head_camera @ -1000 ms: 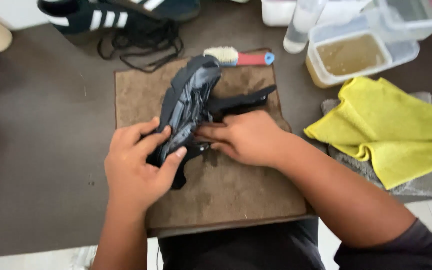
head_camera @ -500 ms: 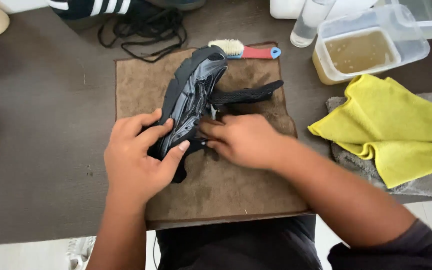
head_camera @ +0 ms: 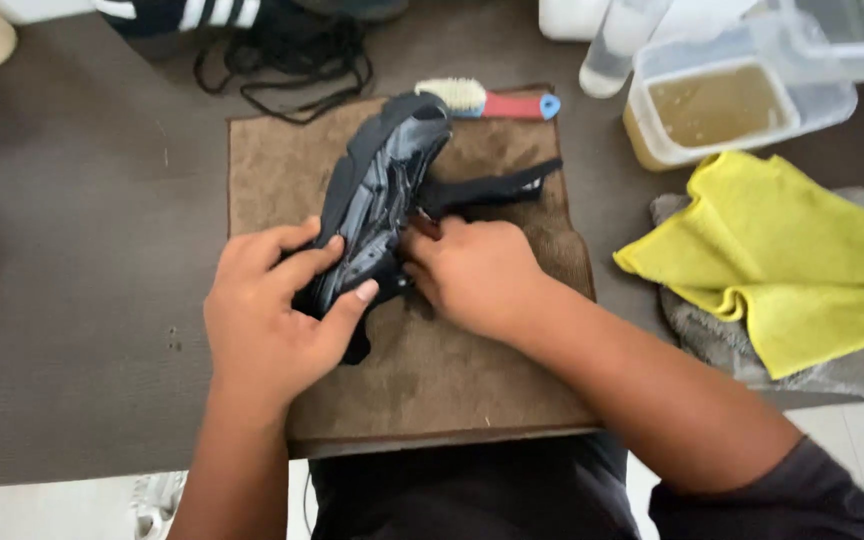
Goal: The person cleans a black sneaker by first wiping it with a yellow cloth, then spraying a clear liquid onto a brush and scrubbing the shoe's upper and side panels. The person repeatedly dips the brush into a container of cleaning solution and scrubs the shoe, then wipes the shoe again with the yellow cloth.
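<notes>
My left hand [head_camera: 267,320] has a closed grip on the heel end of the dark shoe [head_camera: 377,195]: thumb on one side, fingers [head_camera: 302,262] wrapped over the other. The shoe lies on its side on the brown towel [head_camera: 432,370], toe pointing away from me, sole edge facing left. My right hand [head_camera: 477,275] is pressed against the shoe's opening; its fingertips are tucked in at the shoe and hidden, so I cannot tell whether that grip is pinching anything or just touching. A black strip [head_camera: 487,188], tongue or insole by the look of it, sticks out to the right from the shoe, flat on the towel.

The towel sits on the dark tabletop [head_camera: 72,300]. At its far edge, just beyond the toe, lies a brush with a red handle [head_camera: 487,100]. Loose black laces [head_camera: 287,65] and a striped shoe [head_camera: 187,14] lie further back left. Back right there's a clear tub of murky liquid [head_camera: 717,105]. A yellow cloth [head_camera: 792,250] lies on a grey one [head_camera: 732,345], well right of the towel.
</notes>
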